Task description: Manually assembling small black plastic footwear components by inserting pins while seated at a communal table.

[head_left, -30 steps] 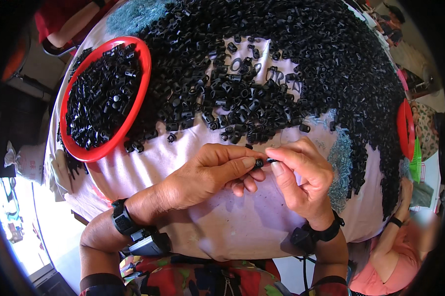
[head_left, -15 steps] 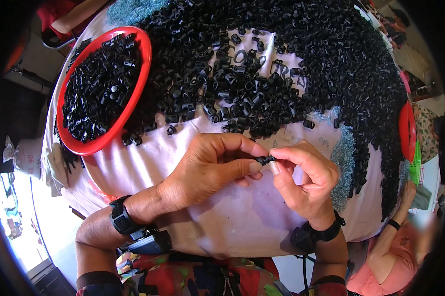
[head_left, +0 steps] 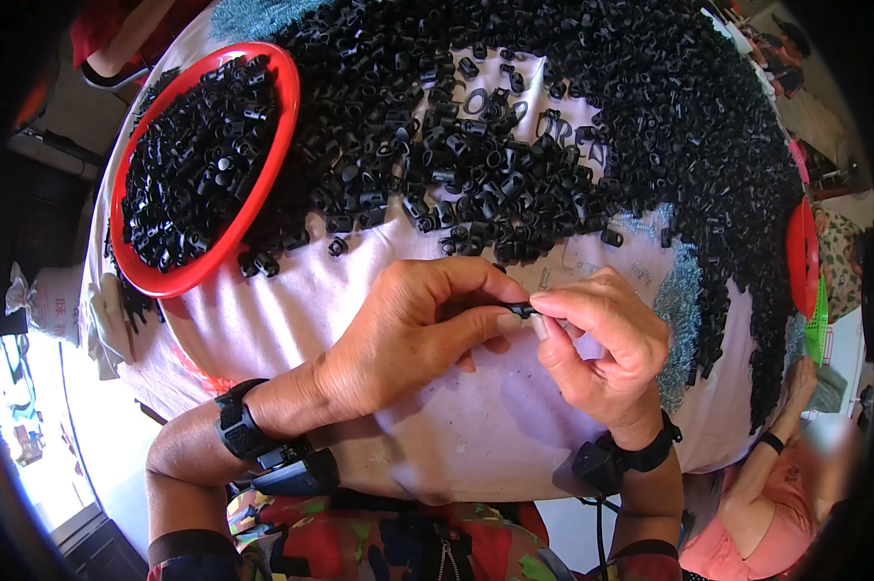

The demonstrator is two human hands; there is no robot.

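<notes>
- Head view: my left hand [head_left: 413,334] and my right hand [head_left: 602,353] meet over the pale cloth [head_left: 437,436], just below the near edge of the pile [head_left: 553,126] of small black plastic pieces.
- Between them sits one black part [head_left: 521,310], small and dark (its exact shape is too tiny to make out), held clear above the cloth.
- My left thumb and forefinger are pinched on the part's left end; the other left fingers curl underneath, pressed close together.
- My right thumb and forefinger pinch the part's right end, fingertips nearly touching the left ones; the remaining right fingers fold loosely into the palm.
- A black wristband [head_left: 243,431] wraps my left wrist, and another band [head_left: 621,455] wraps my right, both nearer to me than the part.
- The pile spreads across the far half of the cloth, beyond the part, and runs down along the right side of it.
- A red bowl [head_left: 263,184] full of the same black pieces rests at the pile's left edge, well apart from the part.
- A few stray pieces [head_left: 337,246] lie on the cloth between the bowl and my left hand.
- Another red dish [head_left: 802,257] shows edge-on past the pile's right side.
- Below that dish, another person's arm [head_left: 781,426] in a pink top reaches toward the cloth's right rim (not mine).
</notes>
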